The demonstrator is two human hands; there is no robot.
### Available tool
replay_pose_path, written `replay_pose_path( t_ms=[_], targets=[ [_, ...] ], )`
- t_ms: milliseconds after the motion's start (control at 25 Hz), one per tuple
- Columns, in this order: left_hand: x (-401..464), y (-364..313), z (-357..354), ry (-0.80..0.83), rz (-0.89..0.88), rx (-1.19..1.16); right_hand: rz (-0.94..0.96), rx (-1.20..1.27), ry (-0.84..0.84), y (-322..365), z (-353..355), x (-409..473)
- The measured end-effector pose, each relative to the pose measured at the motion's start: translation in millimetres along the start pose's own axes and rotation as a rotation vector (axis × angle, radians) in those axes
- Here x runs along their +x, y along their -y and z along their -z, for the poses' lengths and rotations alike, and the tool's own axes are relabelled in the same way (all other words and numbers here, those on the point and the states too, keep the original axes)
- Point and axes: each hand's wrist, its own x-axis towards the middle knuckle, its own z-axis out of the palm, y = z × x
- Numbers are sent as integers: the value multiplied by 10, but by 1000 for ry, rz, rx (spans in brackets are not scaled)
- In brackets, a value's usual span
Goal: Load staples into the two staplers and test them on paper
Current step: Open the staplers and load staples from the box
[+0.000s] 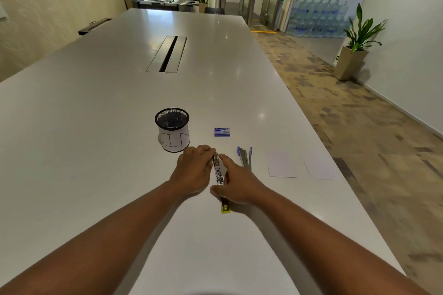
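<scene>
The yellow-tipped stapler lies opened flat on the desk, between both hands. The left hand pinches its far end; the right hand grasps its middle. Right of this stapler stand the blue stapler and two papers; the staple box lies beyond it.

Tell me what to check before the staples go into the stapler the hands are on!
1. Stapler with the yellow end swung open on the table: ok, its metal track faces up.
2. Both hands steadying it: ok, left hand and right hand sit on either side.
3. Staple box within reach: ok, just beyond the hands.
4. Staple box opened: not ok, it looks closed.
5. Track free of old staples: cannot tell, too small to see.
6. Paper sheets ready for testing: ok, lying to the right, past the blue stapler.
</scene>
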Motion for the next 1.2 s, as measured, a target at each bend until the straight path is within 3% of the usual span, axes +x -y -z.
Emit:
replay_pose_path(
  t_ms=[240,680,880,1200],
  targets=[
    [-3,24,-42,-14,17,-18,-12,-30,183,-22,158,214],
    [56,12,-10,-27,83,-139,14,-73,209,-130,124,415],
    [-5,5,-6,-96,109,-331,2,-67,193,-182,87,443],
    [-41,0,-75,-74,149,-229,0,-35,173,-172,114,399]
  ],
)
